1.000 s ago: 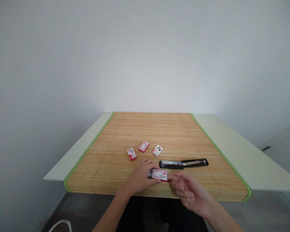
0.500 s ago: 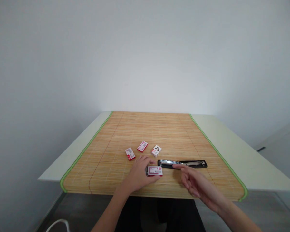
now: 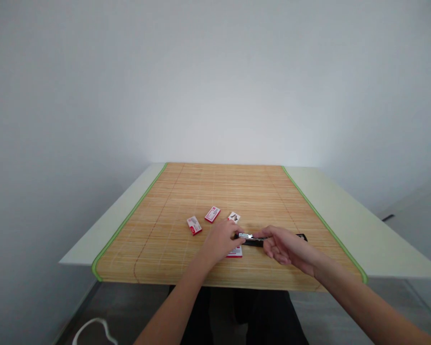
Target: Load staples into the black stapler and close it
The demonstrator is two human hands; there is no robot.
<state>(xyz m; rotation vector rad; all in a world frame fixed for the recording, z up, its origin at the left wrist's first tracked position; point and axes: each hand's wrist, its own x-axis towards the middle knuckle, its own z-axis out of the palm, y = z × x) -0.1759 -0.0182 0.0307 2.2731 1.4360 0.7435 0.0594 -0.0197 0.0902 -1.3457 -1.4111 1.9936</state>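
Observation:
A long black and silver stapler [image 3: 253,242] lies across the mat near its front. Its left end sits between the thumb and fingers of my left hand [image 3: 219,241], which are closed on it. My right hand [image 3: 285,245] reaches over the stapler's middle, fingertips on the metal part and the other fingers curled; it covers much of the right half. A red and white staple box [image 3: 235,252] lies just below my left hand, partly hidden by it. Another small box [image 3: 234,217] shows behind the left fingers.
Two more red and white boxes, one [image 3: 212,214] farther back and one [image 3: 194,225] to the left, rest on the bamboo mat [image 3: 222,184]. The mat has green edges and covers a white table [image 3: 339,215]. A wall stands behind. A white cable [image 3: 95,322] hangs at lower left.
My left hand has moved right and slightly up, from around the front staple box to the stapler's left end. My right hand has shifted slightly upward along the stapler. The view tilted a little.

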